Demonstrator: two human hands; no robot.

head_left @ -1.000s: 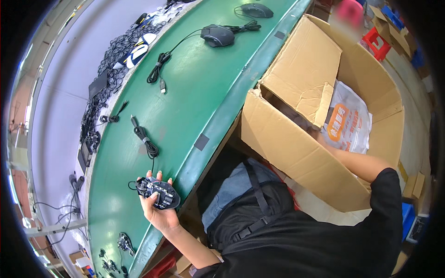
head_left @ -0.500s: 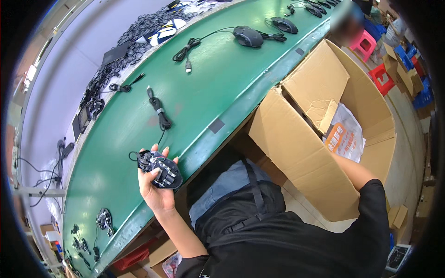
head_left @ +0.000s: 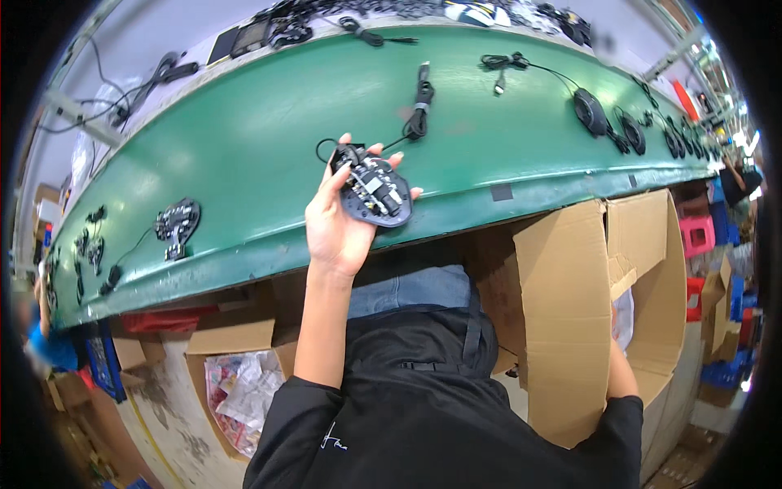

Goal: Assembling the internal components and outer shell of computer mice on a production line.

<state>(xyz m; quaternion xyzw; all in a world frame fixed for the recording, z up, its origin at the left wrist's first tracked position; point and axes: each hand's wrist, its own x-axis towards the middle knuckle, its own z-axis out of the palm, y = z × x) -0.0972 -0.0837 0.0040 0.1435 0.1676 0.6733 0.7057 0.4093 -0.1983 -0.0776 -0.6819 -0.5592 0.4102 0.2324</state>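
Observation:
My left hand (head_left: pixel 346 220) is closed around the opened lower half of a computer mouse (head_left: pixel 379 194), held up over the near edge of the green bench. Its circuit board and small parts face up, and my thumb lies over its left side. The mouse's black cable (head_left: pixel 418 116) is bundled with a tie and rests on the green surface behind. To the right, my right forearm (head_left: pixel 623 379) reaches down into a large open cardboard box (head_left: pixel 566 314). The box wall and flap hide my right hand and its fingers. Part of a white plastic bag (head_left: pixel 623 314) shows inside the box.
The green bench (head_left: pixel 285 122) curves across the view. Another opened mouse (head_left: pixel 177 228) lies left, and assembled mice (head_left: pixel 590 112) line the right. A heap of dark parts (head_left: pixel 358 10) runs along the back. A carton with plastic bags (head_left: pixel 244 395) stands below left.
The view has swung leftward and levelled, so bench and box appear turned and more of the left side shows. My left hand still holds the mouse half; my right arm stays in the box.

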